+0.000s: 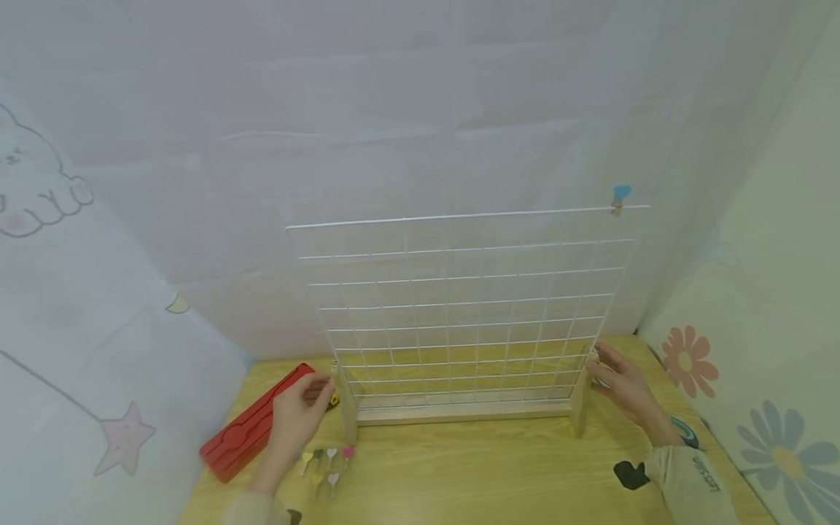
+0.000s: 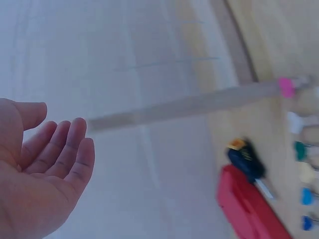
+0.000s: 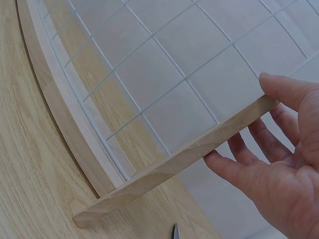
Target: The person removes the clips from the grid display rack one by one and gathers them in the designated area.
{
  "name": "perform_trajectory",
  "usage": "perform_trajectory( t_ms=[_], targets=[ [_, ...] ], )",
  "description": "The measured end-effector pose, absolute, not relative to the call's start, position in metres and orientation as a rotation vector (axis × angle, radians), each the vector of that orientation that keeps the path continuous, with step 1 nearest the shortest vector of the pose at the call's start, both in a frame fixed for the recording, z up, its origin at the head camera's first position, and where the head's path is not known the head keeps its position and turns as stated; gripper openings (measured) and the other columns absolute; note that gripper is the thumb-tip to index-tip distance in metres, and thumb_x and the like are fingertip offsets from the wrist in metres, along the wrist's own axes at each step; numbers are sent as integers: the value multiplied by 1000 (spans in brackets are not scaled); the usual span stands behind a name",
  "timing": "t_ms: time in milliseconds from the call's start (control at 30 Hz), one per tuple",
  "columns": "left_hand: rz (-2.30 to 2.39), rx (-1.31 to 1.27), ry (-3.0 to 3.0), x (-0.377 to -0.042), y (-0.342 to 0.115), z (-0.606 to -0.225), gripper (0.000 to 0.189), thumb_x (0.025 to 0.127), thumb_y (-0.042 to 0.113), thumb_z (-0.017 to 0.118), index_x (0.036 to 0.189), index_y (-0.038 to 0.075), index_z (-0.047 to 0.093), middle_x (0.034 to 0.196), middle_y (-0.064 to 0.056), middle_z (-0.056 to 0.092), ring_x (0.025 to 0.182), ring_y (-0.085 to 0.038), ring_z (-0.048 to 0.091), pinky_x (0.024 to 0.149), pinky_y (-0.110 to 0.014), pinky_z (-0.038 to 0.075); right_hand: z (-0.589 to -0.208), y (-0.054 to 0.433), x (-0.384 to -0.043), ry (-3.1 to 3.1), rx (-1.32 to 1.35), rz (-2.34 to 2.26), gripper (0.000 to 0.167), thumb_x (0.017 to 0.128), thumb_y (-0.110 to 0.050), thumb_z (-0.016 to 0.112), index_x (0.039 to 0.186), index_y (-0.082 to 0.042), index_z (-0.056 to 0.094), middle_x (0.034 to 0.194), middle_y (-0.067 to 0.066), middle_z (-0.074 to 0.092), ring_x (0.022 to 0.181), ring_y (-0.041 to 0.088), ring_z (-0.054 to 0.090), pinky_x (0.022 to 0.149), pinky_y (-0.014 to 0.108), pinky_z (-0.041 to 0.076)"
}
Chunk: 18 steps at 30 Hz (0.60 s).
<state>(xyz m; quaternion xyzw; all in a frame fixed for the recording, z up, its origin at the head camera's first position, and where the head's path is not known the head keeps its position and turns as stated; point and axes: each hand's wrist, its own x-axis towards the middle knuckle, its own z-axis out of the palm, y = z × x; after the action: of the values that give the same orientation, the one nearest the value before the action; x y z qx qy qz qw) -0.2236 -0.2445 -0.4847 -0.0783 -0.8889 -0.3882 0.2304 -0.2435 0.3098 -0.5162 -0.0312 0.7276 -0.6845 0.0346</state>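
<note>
A white wire grid (image 1: 459, 216) stands upright on the table in a wooden stand with a long base bar (image 1: 459, 413). Beside the top of the stand's left wooden post (image 1: 348, 417) is my left hand (image 1: 298, 412); in the left wrist view its fingers are loosely bent, thumb apart, and hold nothing. My right hand (image 3: 279, 164) grips the upper end of the right wooden post (image 3: 174, 160), thumb on one side and fingers on the other. A small wooden clip with a blue heart (image 1: 620, 193) sits on the grid's top wire near the right corner.
Several heart-topped clips (image 1: 332, 454) lie on the table at front left. Behind my left hand is a long red case (image 1: 243, 445), with a dark-handled tool (image 2: 244, 160) near it. A black piece (image 1: 631, 475) and a teal ring-shaped thing (image 1: 685, 432) lie at right. Printed sheets hang around the table.
</note>
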Motion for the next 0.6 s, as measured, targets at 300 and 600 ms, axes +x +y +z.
perform_trajectory(
  t_ms=[300, 600],
  targets=[
    [-1222, -494, -2399, -248, -192, -429, 20, 87, 11, 71, 106, 5, 69, 89, -4, 71, 81, -18, 68, 66, -25, 54, -517, 312, -246, 2230, -95, -2113, 77, 99, -19, 54, 150, 5, 2, 152, 33, 2, 101, -9, 52, 88, 27, 49],
    [-1268, -724, -2417, -256, -137, -376, 24, 88, 12, 70, 111, 6, 67, 96, -7, 70, 83, -16, 67, 68, -28, 53, -517, 310, -244, 2202, -99, -2142, 77, 99, -18, 54, 149, 8, 1, 152, 33, 1, 100, -9, 53, 86, 25, 49]
  ],
)
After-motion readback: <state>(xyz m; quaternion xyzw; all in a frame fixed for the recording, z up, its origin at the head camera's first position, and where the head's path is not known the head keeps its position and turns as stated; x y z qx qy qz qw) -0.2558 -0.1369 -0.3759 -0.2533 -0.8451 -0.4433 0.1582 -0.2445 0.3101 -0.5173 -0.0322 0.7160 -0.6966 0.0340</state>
